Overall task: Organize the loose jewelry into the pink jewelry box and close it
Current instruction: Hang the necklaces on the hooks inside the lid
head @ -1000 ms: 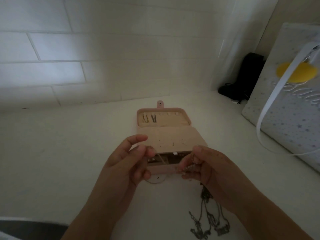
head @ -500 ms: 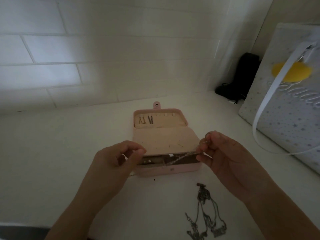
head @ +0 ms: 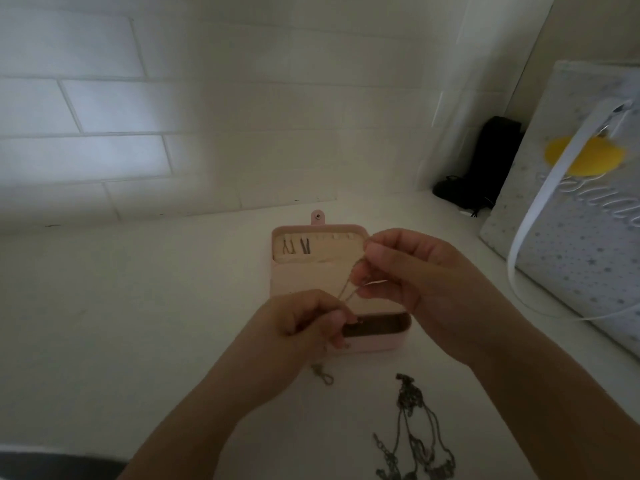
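Observation:
The pink jewelry box [head: 377, 342] lies open on the white counter, its lid flat toward the wall with small dark pieces clipped in the lid's top row. Over the box I hold a thin chain [head: 349, 289] stretched between both hands. My left hand [head: 308, 323] pinches its lower end at the box's front left. My right hand [head: 408, 271] pinches the upper end above the box's right side. The chain's clasp end [head: 322, 374] dangles below my left hand. A tangle of dark chains [head: 415, 431] lies on the counter in front of the box.
A white tiled wall stands close behind the box. A star-patterned gift bag [head: 581, 216] with a white ribbon handle stands at the right. A black object [head: 485, 164] sits in the back corner. A dark strip marks the counter's near left edge.
Both hands rose and came together over the box. My right hand moved up and left with the chain, which now runs diagonally between the hands instead of lying across the box's front compartment.

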`<state>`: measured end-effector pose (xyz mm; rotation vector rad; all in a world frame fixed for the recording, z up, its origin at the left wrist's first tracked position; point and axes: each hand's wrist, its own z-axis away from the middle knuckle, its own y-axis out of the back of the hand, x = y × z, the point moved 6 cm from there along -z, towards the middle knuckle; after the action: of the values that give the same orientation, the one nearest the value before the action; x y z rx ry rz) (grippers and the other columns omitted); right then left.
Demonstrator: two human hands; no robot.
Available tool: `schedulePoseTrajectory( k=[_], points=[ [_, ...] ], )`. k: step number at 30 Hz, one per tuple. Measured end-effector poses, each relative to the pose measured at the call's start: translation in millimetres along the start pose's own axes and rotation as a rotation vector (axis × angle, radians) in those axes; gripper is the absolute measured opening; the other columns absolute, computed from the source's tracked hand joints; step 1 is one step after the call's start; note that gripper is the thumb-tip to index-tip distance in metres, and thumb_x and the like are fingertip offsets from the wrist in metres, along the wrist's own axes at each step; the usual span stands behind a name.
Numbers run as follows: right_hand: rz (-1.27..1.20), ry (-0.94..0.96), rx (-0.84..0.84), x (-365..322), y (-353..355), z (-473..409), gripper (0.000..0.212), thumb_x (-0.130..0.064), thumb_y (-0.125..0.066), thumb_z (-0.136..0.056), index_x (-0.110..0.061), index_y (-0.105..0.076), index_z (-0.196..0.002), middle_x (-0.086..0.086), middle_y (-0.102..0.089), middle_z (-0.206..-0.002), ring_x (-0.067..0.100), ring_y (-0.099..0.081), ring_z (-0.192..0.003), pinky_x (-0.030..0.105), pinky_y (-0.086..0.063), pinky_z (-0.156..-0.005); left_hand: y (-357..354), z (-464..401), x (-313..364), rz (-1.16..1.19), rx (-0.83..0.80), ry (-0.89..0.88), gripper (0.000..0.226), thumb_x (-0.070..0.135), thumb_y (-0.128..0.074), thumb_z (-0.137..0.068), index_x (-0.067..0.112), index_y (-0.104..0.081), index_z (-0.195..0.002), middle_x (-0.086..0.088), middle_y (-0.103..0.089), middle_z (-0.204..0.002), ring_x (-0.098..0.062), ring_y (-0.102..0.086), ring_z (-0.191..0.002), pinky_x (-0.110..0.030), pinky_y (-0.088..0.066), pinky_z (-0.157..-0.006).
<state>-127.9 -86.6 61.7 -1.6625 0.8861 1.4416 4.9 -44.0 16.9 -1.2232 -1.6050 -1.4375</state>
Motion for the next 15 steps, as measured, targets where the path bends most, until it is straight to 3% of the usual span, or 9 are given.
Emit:
schedulePoseTrajectory(
  k=[5,9,13,15],
  points=[
    [-0.083,-0.052,0.133,9.4,25.2,2.3,0.012,-0.015,-0.061,-0.066,-0.007,-0.058,-0.075,0.007,-0.068,-0.062,0.014,-0.066,-0.059,0.019,-0.055,-0.053,24.1,-4.2,16.0,0.107,0.031,-0.003,0.014,0.027,-0.067,-0.079,0.024,-0.070,-0.067,0.011,-0.062,-0.051,0.007,-0.055,-0.052,-0.004,-0.039,-0.056],
    [-0.037,-0.063,0.185,14.2,33.7,2.3,0.010,-0.001,-0.060,-0.075,-0.006,-0.054,-0.081,0.010,-0.069,-0.060,0.016,-0.067,-0.058,0.019,-0.056,-0.054,40.5,-24.1,41.6,-0.035,-0.043,-0.107,0.013,0.046,-0.066,-0.065,0.035,-0.071,-0.069,0.008,-0.068,-0.062,0.000,-0.058,-0.062,-0.018,-0.045,-0.067],
    [0.344,-0.045,0.205,5.6,36.6,-8.7,0.016,-0.004,-0.057,-0.084,-0.016,-0.062,-0.094,0.004,-0.071,-0.071,0.014,-0.065,-0.070,0.022,-0.055,-0.068,44.7,-53.4,54.3,-0.064,-0.078,-0.120,0.008,0.046,-0.067,-0.070,0.041,-0.070,-0.064,0.007,-0.064,-0.058,-0.031,-0.058,-0.069,-0.042,-0.047,-0.071],
    [0.530,-0.045,0.195,4.6,35.3,-20.2,0.015,-0.016,-0.054,-0.087,-0.025,-0.066,-0.092,0.001,-0.070,-0.087,0.016,-0.063,-0.084,0.028,-0.050,-0.080,40.9,-70.3,53.3,-0.070,-0.068,-0.110,0.011,0.043,-0.069,-0.075,0.040,-0.070,-0.064,0.009,-0.061,-0.053,-0.024,-0.051,-0.061,-0.028,-0.041,-0.059]
  ],
)
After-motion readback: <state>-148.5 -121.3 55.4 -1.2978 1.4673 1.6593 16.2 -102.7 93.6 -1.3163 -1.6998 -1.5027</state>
